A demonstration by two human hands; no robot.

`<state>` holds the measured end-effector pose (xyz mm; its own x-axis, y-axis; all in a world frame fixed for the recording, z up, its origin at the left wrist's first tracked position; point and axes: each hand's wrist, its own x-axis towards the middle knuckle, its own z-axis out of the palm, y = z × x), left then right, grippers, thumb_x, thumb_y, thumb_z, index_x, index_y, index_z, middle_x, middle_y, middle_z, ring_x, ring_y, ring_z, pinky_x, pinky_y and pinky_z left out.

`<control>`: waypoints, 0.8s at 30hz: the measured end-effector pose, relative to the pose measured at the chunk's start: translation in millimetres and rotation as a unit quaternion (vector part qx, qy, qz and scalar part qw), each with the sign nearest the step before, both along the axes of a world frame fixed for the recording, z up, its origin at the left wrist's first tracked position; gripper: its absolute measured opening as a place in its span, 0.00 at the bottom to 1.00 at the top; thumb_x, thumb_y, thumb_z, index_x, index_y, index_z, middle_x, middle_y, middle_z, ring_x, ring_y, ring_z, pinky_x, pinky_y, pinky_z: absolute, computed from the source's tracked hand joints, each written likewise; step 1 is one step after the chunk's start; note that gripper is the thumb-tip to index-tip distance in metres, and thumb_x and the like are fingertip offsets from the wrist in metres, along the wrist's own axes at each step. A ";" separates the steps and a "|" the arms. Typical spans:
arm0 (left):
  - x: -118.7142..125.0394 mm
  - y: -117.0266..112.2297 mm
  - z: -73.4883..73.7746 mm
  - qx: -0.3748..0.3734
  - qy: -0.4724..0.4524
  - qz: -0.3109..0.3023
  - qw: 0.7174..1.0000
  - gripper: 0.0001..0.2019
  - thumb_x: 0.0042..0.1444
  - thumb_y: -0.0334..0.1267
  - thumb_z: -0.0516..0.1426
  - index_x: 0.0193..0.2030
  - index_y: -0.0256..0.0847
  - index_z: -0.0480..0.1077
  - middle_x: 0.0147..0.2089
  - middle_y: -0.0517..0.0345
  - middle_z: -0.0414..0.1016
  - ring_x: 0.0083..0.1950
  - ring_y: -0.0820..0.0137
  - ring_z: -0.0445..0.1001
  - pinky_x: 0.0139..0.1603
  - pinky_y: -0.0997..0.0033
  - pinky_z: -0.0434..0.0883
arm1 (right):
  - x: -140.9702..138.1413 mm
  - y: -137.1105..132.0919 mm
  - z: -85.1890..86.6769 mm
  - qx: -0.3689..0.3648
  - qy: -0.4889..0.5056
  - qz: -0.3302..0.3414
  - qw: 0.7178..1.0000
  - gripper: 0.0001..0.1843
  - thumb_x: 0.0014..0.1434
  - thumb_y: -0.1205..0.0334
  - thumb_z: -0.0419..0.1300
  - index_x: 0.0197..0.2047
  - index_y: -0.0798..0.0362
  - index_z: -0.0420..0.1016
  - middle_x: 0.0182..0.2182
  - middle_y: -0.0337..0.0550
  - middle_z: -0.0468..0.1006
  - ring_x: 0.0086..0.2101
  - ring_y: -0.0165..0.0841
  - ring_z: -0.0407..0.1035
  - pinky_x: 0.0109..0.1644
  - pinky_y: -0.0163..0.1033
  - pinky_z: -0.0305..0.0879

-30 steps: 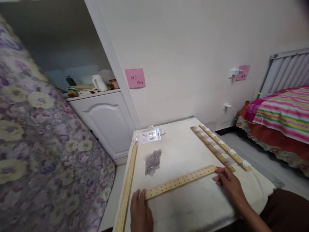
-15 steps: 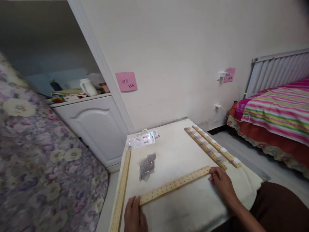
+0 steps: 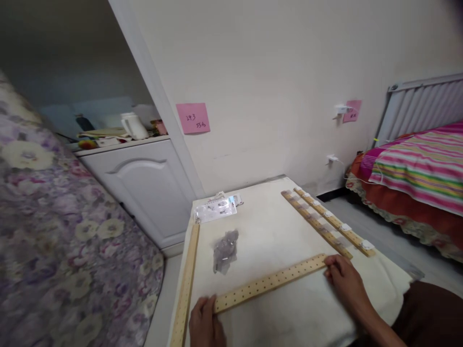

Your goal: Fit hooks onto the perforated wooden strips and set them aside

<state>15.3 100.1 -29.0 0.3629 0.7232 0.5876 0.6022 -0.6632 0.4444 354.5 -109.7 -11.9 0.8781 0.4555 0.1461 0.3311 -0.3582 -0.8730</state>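
Note:
A pale wooden strip with rows of small holes [image 3: 271, 283] lies slantwise across the near part of the white-covered table [image 3: 260, 231]. My left hand [image 3: 206, 323] grips its left end, fingers closed over the edge. At the right end, my right hand [image 3: 345, 279] pinches the strip between thumb and fingers. Another holed strip [image 3: 187, 284] runs along the table's left edge. To the right lie two more strips: one [image 3: 314, 221] crossed by greyish clear pieces, the other [image 3: 336, 223] carrying several white pieces.
Small grey translucent bags [image 3: 226, 250] lie left of the table's middle. Clear packaging [image 3: 216, 209] sits at the back left corner. A wall stands behind, a floral curtain [image 3: 79, 241] hangs left, and a bed [image 3: 423, 168] is at the right.
The view has shifted slightly, so most things sit a little further right in the picture. Both hands keep hold of the wooden strip, with little visible movement over the table.

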 end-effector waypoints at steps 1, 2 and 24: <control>1.8 -2.5 1.1 -0.002 -0.016 0.003 1.000 0.17 0.57 0.31 0.47 0.50 0.37 0.70 0.53 0.45 0.65 0.56 0.57 0.67 0.58 0.51 0.67 | 0.6 -0.7 -1.4 -0.003 -0.006 -0.003 1.000 0.09 0.52 0.61 0.47 0.31 0.50 0.67 0.26 0.39 0.71 0.25 0.34 0.70 0.33 0.40 0.66; 3.1 -4.6 1.9 -0.007 -0.027 0.005 1.000 0.17 0.57 0.31 0.47 0.49 0.37 0.70 0.53 0.45 0.65 0.56 0.57 0.67 0.59 0.51 0.66 | 1.6 -1.4 -3.3 -0.007 -0.011 -0.005 1.000 0.09 0.52 0.60 0.48 0.31 0.50 0.68 0.26 0.39 0.72 0.26 0.35 0.70 0.34 0.41 0.66; -5.3 64.5 120.8 -0.185 -0.005 -0.056 0.981 0.13 0.57 0.39 0.49 0.43 0.40 0.72 0.40 0.52 0.77 0.42 0.64 0.75 0.45 0.64 0.71 | -72.9 124.4 49.6 0.042 -0.027 0.203 0.978 0.15 0.58 0.47 0.53 0.34 0.49 0.72 0.28 0.40 0.76 0.32 0.37 0.70 0.36 0.38 0.65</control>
